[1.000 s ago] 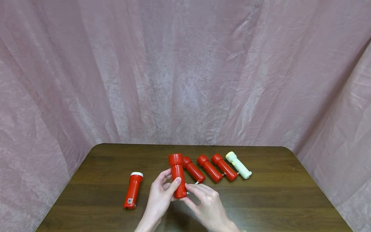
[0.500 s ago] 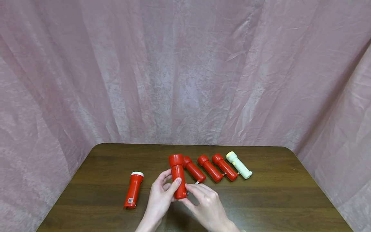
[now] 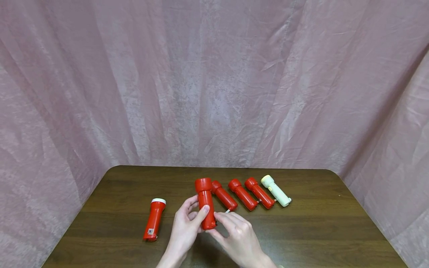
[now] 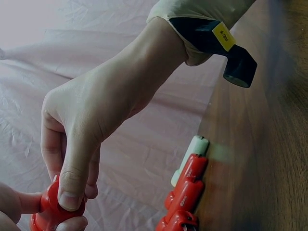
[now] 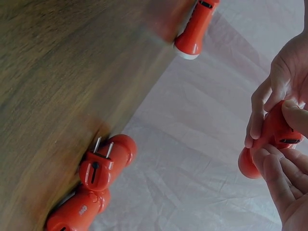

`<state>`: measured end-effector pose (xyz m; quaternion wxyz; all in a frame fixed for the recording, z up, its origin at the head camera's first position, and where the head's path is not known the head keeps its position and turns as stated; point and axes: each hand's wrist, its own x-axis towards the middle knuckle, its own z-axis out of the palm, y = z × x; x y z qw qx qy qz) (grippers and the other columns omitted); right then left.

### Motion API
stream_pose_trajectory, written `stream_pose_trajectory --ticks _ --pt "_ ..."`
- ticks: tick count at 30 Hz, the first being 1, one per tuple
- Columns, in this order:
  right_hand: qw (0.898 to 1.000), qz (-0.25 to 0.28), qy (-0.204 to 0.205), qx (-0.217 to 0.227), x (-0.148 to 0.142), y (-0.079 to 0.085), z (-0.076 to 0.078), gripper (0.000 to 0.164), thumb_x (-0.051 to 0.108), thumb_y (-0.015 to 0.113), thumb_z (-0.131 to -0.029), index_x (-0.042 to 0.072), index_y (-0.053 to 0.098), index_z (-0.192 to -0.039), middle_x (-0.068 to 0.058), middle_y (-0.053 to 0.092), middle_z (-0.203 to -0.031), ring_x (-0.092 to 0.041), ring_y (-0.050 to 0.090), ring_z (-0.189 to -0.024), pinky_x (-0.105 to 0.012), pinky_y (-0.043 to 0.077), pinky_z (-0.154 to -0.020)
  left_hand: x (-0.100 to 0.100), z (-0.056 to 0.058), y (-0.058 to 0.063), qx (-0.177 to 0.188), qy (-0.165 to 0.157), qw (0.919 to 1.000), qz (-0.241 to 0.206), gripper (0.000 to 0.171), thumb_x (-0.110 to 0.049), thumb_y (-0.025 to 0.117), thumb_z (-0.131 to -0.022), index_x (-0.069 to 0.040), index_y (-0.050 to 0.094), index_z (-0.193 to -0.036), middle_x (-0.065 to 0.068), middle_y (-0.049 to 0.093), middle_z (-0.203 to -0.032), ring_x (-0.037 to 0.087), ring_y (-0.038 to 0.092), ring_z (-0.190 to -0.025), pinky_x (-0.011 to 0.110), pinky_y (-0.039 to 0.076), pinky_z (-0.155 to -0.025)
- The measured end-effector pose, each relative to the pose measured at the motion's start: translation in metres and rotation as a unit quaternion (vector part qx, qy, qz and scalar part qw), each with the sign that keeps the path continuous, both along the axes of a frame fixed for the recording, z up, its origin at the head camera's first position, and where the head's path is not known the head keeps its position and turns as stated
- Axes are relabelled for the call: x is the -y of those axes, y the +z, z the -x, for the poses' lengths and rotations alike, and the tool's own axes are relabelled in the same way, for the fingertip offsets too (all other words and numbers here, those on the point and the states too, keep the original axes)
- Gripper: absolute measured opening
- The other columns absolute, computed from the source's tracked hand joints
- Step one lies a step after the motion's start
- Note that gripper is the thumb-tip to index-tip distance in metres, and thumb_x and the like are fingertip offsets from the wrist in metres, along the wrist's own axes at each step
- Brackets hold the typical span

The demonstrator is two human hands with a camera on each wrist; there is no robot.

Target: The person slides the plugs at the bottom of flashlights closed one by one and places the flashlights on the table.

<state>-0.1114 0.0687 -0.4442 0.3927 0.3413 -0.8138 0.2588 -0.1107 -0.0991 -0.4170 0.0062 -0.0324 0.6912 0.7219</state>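
Note:
A red flashlight (image 3: 204,197) is held above the table, its wide head pointing away. My left hand (image 3: 183,225) grips its body, thumb lying along the near side. At its tail end, the thumb and index finger of my right hand (image 3: 238,236) pinch the lower right corner. The right wrist view shows a dark slot on the tail of the held flashlight (image 5: 269,127), close to the fingers. In the left wrist view, the right thumb presses on the red tail (image 4: 50,204); part of it is hidden behind fingers.
Three red flashlights (image 3: 243,195) lie slanted in a row on the wooden table (image 3: 318,223), with a pale green flashlight (image 3: 276,191) at the row's right end. One red flashlight (image 5: 103,163) has two metal prongs sticking out. A white-rimmed red flashlight (image 3: 154,220) lies at left.
The small silvery part at the held flashlight's tail corner, visible a second ago, now looks dark and tucked in. The right thumb has shifted slightly left; the left hand stays nearly still.

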Motion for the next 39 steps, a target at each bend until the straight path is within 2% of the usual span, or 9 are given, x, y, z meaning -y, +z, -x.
stream_pose_trajectory --ticks 6,13,18,22,31,36,39 --pt "1.0 -0.004 0.0 0.002 0.001 0.0 -0.001 0.037 0.031 0.092 -0.08 0.008 0.078 -0.105 0.0 0.082 -0.097 -0.011 0.077 -0.086 -0.023 0.063 -0.08 0.001 -0.001 -0.001 -0.003 -0.002 1.0 0.001 0.057 -0.014 0.069 -0.101 0.006 0.047 -0.15 0.029 0.059 -0.14 0.013 0.071 -0.087 0.027 0.063 -0.061" --pt "1.0 -0.001 0.01 -0.006 0.002 -0.003 0.0 0.04 0.028 0.096 -0.074 0.009 0.077 -0.104 0.001 0.081 -0.095 -0.01 0.076 -0.083 -0.022 0.063 -0.079 0.004 -0.001 -0.002 0.002 -0.001 1.0 0.002 0.057 -0.014 0.071 -0.1 0.005 0.048 -0.149 0.028 0.061 -0.139 0.013 0.07 -0.086 0.029 0.064 -0.062" --pt "1.0 0.005 0.027 0.013 0.002 -0.004 -0.001 0.041 0.033 0.094 -0.077 0.01 0.078 -0.107 0.003 0.082 -0.095 -0.008 0.075 -0.082 -0.019 0.061 -0.079 0.007 -0.001 -0.005 0.008 0.005 0.9999 0.011 0.056 -0.013 0.072 -0.098 0.005 0.052 -0.147 0.026 0.063 -0.136 0.013 0.07 -0.084 0.03 0.064 -0.06" --pt "0.999 0.017 0.041 0.031 0.003 -0.005 -0.002 0.037 0.029 0.093 -0.079 0.011 0.079 -0.108 0.003 0.082 -0.095 -0.009 0.076 -0.083 -0.019 0.061 -0.079 0.01 -0.001 -0.006 0.011 0.008 0.9998 0.017 0.055 -0.013 0.073 -0.097 0.005 0.053 -0.145 0.027 0.065 -0.134 0.013 0.071 -0.084 0.032 0.065 -0.06" --pt "0.997 0.014 0.03 0.066 0.006 -0.007 -0.003 0.035 0.025 0.095 -0.076 0.012 0.08 -0.106 0.004 0.083 -0.095 -0.008 0.077 -0.084 -0.02 0.062 -0.079 0.014 -0.001 -0.012 0.023 0.013 0.9994 0.024 0.054 -0.014 0.074 -0.097 0.004 0.055 -0.143 0.025 0.067 -0.129 0.014 0.073 -0.084 0.032 0.064 -0.06" --pt "0.996 0.008 0.014 0.085 0.008 -0.008 -0.004 0.044 0.023 0.098 -0.07 0.01 0.081 -0.108 0.003 0.083 -0.097 -0.009 0.078 -0.085 -0.02 0.061 -0.079 0.015 0.0 -0.016 0.028 0.013 0.9991 0.029 0.053 -0.014 0.073 -0.097 0.006 0.054 -0.143 0.026 0.064 -0.131 0.016 0.073 -0.084 0.037 0.066 -0.062" --pt "0.995 -0.002 0.012 0.101 0.009 -0.009 -0.005 0.047 0.023 0.098 -0.07 0.01 0.081 -0.111 0.002 0.084 -0.1 -0.009 0.078 -0.088 -0.021 0.062 -0.08 0.016 0.001 -0.019 0.033 0.011 0.9985 0.043 0.053 -0.015 0.074 -0.097 0.006 0.055 -0.141 0.025 0.065 -0.131 0.017 0.073 -0.084 0.036 0.065 -0.06"
